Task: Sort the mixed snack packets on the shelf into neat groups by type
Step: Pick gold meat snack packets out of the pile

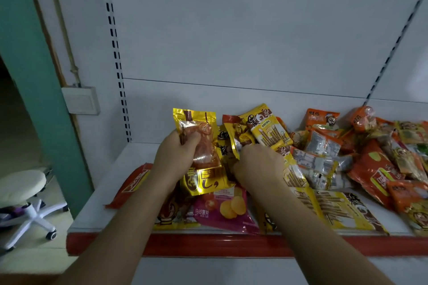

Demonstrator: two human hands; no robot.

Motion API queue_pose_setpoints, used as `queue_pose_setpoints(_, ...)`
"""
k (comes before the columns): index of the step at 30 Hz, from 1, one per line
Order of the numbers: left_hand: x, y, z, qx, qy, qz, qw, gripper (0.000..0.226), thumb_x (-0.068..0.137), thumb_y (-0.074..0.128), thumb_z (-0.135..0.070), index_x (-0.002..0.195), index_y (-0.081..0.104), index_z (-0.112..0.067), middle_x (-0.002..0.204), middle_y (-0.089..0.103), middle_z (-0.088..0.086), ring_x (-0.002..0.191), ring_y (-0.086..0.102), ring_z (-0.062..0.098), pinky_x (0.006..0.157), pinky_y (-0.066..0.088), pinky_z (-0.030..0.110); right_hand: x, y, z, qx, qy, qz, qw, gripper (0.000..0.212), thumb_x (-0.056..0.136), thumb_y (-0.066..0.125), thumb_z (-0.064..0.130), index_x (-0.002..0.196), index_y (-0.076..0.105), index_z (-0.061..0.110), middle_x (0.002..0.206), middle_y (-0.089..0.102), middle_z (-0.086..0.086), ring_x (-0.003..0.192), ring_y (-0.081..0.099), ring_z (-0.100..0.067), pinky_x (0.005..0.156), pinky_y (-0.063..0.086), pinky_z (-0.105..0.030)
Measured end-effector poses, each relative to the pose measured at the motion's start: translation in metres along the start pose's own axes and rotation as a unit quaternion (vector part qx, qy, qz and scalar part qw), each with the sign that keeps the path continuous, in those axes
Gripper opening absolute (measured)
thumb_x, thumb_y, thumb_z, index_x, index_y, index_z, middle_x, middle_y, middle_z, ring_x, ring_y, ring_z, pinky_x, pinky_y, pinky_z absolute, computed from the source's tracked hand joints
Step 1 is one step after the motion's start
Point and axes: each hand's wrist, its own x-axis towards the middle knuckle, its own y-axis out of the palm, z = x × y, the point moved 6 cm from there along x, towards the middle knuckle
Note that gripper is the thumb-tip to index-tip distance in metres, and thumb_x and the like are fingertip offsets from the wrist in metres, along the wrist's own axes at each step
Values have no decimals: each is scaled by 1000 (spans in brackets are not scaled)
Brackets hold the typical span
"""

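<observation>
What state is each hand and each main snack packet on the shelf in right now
left hand: grips the gold meat packet, lifted.
gold meat packet: held upright above the pile.
right hand: fingers curled into the pile, grip unclear.
yellow wafer-roll packet: tilted up behind the right hand.
purple chip packet: lying flat, partly covered.
orange packets: heaped, unsorted.

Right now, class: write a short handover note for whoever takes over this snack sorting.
Left hand grips a gold packet, held up above the shelf.
Right hand is curled on yellow packets in the middle of the pile; just what it pinches is hidden.
Orange packets lie jumbled at the right, a purple crisp packet and more yellow ones at the front edge.
Done: no neat groups show.
Left: nearly all the sorting.
</observation>
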Motion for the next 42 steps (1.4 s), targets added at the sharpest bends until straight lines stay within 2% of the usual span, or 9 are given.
queue_pose_setpoints(5,8,3,0,-48,-12,-13,999,21,105,52,-35,112,66,-22,107,72,-3,100,67,16,87,52,37,5,-11,-40,194,56,-81,976,25,96,48,26,82,67,16,67,59,1,58,55,-15,49,42,-27)
queue_pose_setpoints(10,10,10,-1,-113,-16,-12,993,19,105,55,-33,121,65,-29,114,73,-8,104,69,11,87,54,32,2,-31,-78,510,94,-200,831,28,103,50,29,85,63,12,70,61,-8,63,57,-26,53,48,-42)
queue_pose_setpoints(13,8,18,-10,-134,-4,1,991,13,105,56,-33,111,68,-33,111,74,-8,103,70,11,81,53,28,-2,-29,-79,635,110,-155,749,21,100,56,24,86,68,13,81,69,-16,72,66,-32,67,57,-59)
queue_pose_setpoints(17,-2,44,-34,-149,23,48,987,37,101,48,-61,97,66,-29,96,70,-8,94,65,12,90,50,37,-15,-18,-63,569,80,-122,809,23,99,57,26,88,66,9,82,68,-21,72,65,-40,64,54,-62)
queue_pose_setpoints(20,-18,76,-52,-139,62,126,980,46,89,56,-75,116,63,-38,113,72,-16,110,66,7,102,51,40,-27,-12,-65,554,96,-135,816,21,100,55,26,84,62,15,77,66,-18,66,60,-39,55,52,-52)
queue_pose_setpoints(27,-57,140,-75,-125,79,170,974,31,98,69,-33,125,55,-35,113,67,-20,104,62,-2,86,49,22,-53,-9,-127,603,137,-148,772,17,100,51,22,87,63,24,81,66,-9,67,60,-22,63,54,-47)
queue_pose_setpoints(32,-82,198,-95,-121,75,220,965,28,100,66,-32,122,49,-38,108,61,-27,96,57,-12,80,44,12,-73,-4,-191,613,126,-150,766,22,99,57,33,81,67,26,75,67,-5,80,65,-39,72,56,-64)
queue_pose_setpoints(37,-120,276,-126,-131,67,255,956,26,101,62,-40,127,55,-38,119,66,-20,107,62,-2,87,50,21,-98,-12,-281,563,113,-203,793,21,98,61,30,81,64,17,68,66,-1,64,62,-22,63,54,-50)
queue_pose_setpoints(42,-174,384,-178,-110,111,254,954,30,101,59,-45,127,57,-31,115,68,-17,106,64,-1,92,52,24,-133,-16,-405,560,113,-252,782,2,96,65,24,96,66,23,80,70,4,74,67,-13,67,56,-34)
